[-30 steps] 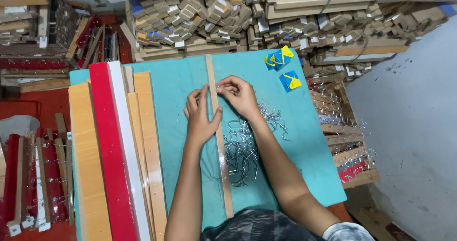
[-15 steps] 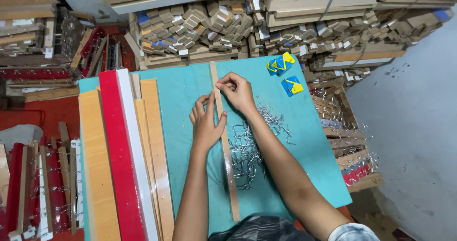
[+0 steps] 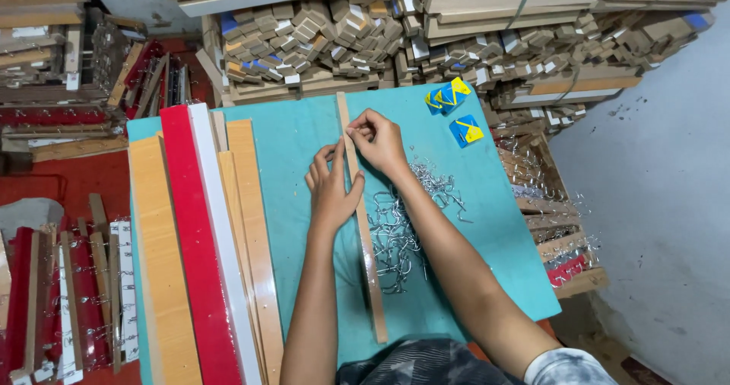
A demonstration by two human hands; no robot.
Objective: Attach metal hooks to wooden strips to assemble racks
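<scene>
A long, narrow, light-brown wooden strip (image 3: 363, 229) lies lengthwise on the teal-topped desk (image 3: 487, 225). The left hand (image 3: 333, 190) presses flat on it, fingers spread. The right hand (image 3: 378, 139) pinches its upper part with narrowed fingertips. A pile of silvery wire hooks (image 3: 403, 225) lies just beside.

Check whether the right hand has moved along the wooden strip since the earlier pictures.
No clear move. The right hand stays pinched at the far part of the wooden strip, beside the left hand, level with the hook pile's far edge.
</scene>
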